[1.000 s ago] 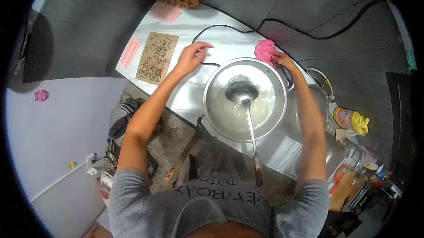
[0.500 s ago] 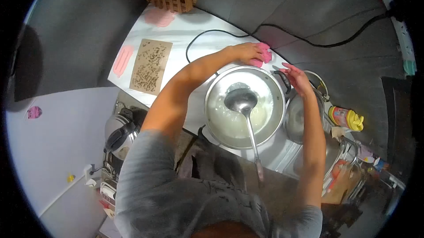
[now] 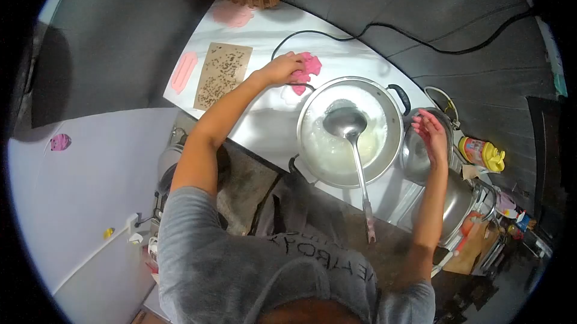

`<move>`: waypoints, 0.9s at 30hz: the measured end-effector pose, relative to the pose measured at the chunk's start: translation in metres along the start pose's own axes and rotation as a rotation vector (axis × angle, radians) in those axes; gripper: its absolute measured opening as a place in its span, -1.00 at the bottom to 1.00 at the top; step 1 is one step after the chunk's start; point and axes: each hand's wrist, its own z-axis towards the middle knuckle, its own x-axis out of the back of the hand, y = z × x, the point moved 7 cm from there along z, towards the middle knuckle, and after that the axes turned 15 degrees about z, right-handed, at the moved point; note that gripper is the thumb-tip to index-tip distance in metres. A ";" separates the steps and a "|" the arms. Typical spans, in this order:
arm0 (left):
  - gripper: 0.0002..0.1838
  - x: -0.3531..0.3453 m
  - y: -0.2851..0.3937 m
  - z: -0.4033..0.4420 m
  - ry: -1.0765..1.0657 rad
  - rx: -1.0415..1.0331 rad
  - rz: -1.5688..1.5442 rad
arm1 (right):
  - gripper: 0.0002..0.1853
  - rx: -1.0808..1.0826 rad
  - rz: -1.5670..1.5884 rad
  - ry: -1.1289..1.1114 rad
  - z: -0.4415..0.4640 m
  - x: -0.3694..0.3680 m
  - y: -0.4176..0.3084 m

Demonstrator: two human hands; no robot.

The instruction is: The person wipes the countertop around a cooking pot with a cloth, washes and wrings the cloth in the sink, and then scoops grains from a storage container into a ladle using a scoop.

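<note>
At eleven o'clock from the steel pot, the left hand clutches a pink cloth; dragged carelessly, it could snag the black cord. Right hand hangs open, empty.

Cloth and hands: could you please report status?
Left hand on cloth. Right hand open, right of pot. Cloth crumpled on table. Cord close by, possibly in the way.

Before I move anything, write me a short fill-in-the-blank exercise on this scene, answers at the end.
1. The left hand holds a cloth whose colour is ____.
2. The right hand holds ____.
3. The ladle rests in the pot with its long ____ crossing the rim.
4. In this view, the yellow-lidded container lies to the ____ of the pot.

Missing words: pink; nothing; handle; right.
</note>
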 end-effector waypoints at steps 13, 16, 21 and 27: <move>-0.67 0.062 0.018 -0.069 0.557 0.489 -0.126 | -0.63 0.166 0.048 0.070 -0.080 0.014 -0.011; -0.67 0.060 0.023 -0.117 0.645 0.747 -0.211 | -0.60 0.175 0.074 0.068 -0.090 0.028 -0.006; -0.63 -0.014 0.030 -0.141 0.539 0.744 0.038 | -0.57 0.155 0.086 0.107 -0.113 0.024 0.004; -0.64 -0.038 0.026 -0.107 0.531 0.717 -0.025 | -0.59 0.180 0.035 0.108 -0.130 0.021 0.006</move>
